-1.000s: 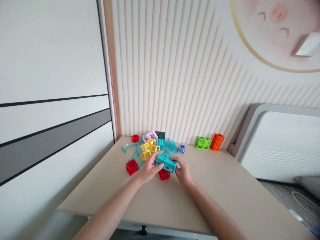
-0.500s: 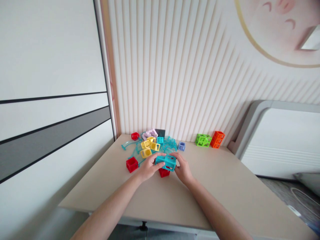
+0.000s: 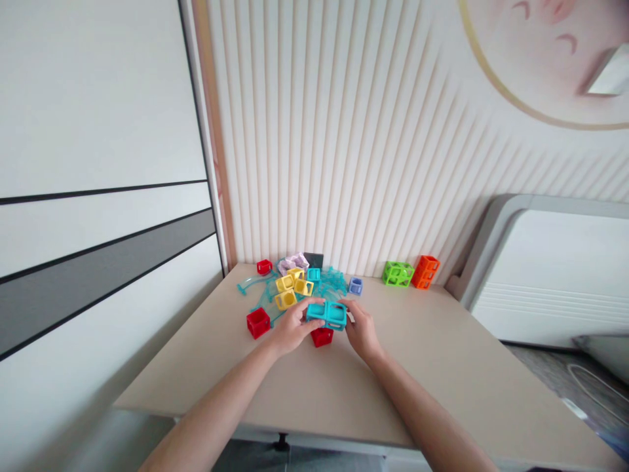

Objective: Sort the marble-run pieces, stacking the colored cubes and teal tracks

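Note:
Two teal open-sided cube blocks (image 3: 327,315) sit side by side, joined, held up between my hands above the table. My left hand (image 3: 295,328) grips the left block, thumb in front and fingers behind. On the other end, my right hand (image 3: 362,330) has its fingers closed around the right block's edge. Below them a red cube block (image 3: 322,337) rests on the table, partly covered by the teal pair. Another red cube block (image 3: 258,323) lies left of my left hand. Several yellow cube blocks (image 3: 285,299) are heaped just beyond it.
Clear teal curved track pieces (image 3: 334,282) spread behind my hands, with a crumpled lilac thing (image 3: 293,263) and a dark panel (image 3: 314,260) by the wall. A blue cube (image 3: 356,286), joined green blocks (image 3: 398,274) and an orange stack (image 3: 425,272) stand toward the back right.
The teal pair has tilted in my hands, so its upper openings show more. Both hands keep their hold, and the blocks on the table stay where they were.

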Demonstrator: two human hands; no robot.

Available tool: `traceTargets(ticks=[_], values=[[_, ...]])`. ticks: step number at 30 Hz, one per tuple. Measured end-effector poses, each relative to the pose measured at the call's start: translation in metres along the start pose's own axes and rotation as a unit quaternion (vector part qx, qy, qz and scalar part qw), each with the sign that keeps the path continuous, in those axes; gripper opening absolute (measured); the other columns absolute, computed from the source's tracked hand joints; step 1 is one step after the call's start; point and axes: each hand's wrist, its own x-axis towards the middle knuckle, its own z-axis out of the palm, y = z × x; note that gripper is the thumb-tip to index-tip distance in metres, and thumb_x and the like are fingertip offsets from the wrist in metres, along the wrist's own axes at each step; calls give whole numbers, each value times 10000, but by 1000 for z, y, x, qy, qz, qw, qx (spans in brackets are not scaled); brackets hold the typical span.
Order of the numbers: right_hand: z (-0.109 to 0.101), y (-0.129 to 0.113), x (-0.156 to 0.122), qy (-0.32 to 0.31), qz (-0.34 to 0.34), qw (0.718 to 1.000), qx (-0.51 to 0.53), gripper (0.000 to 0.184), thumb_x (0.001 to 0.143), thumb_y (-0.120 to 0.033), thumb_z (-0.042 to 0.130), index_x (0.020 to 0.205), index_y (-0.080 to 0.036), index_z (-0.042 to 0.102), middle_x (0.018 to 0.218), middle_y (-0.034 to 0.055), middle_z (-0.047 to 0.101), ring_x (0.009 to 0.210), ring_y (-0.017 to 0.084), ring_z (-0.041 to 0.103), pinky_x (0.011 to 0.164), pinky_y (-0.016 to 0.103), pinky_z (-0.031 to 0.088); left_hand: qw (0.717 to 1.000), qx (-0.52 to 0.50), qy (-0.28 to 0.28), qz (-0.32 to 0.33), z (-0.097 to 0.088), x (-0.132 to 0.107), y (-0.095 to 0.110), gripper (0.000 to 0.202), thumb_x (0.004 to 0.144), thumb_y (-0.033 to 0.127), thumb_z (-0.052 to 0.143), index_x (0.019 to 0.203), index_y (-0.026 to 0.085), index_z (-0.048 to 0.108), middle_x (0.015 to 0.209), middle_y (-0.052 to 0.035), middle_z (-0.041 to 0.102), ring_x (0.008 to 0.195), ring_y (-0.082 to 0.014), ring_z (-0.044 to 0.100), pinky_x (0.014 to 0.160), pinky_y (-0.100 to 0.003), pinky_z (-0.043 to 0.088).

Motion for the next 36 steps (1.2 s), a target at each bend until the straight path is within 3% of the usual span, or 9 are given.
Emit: traceTargets(ticks=[5,10,14,22,28,32,36], values=[[-2,-5,1,16,-51,998,-14,305,881,-69,443,1056,-221,641,904,68,693,849,211,645,758,330,529,1000,-9,-1,-1,0,1,0,570,776,401,779,1271,198,580,1000,-45,713,917,-202,673,850,-325,530],[-8,-7,3,17,-106,994,-27,299,949,-74,434,1085,-240,644,986,79,688,924,221,618,809,376,506,999,-19,39,-12,-8,1,-3,558,823,457,722,1278,173,568,835,-17,685,752,-164,655,705,-283,538],[-11,-8,5,19,-136,989,-49,315,954,-65,455,1122,-249,648,1051,81,689,972,223,603,835,390,493,999,-41,35,-1,-8,1,-1,559,810,426,745,1279,180,565,941,-35,702,863,-172,665,784,-282,531],[-12,-12,4,7,-167,984,-56,332,943,-67,479,1131,-272,660,1080,80,677,985,228,601,824,389,501,998,-64,13,1,-2,2,0,523,824,403,736,1270,186,570,1009,-49,720,899,-182,677,823,-304,542],[-8,-13,2,2,-148,987,-54,412,931,-54,434,1200,-286,645,1118,89,658,1035,231,612,865,403,518,995,-99,-14,-1,-1,-1,-1,601,776,353,791,1300,204,537,1120,-65,716,1003,-211,679,907,-346,535],[-5,-11,0,-6,-106,994,-27,475,928,-82,429,1350,-271,537,1256,118,606,1176,253,575,975,444,500,997,-71,24,8,0,0,1,596,765,365,796,1280,189,553,1087,-72,724,970,-215,694,891,-350,548],[-5,-11,-1,-23,-38,998,38,417,1001,-190,381,1400,-264,476,1326,120,574,1232,249,562,1029,442,484,997,-38,70,19,-1,1,3,573,755,392,794,1239,180,572,1044,-66,730,926,-214,702,842,-335,562]])
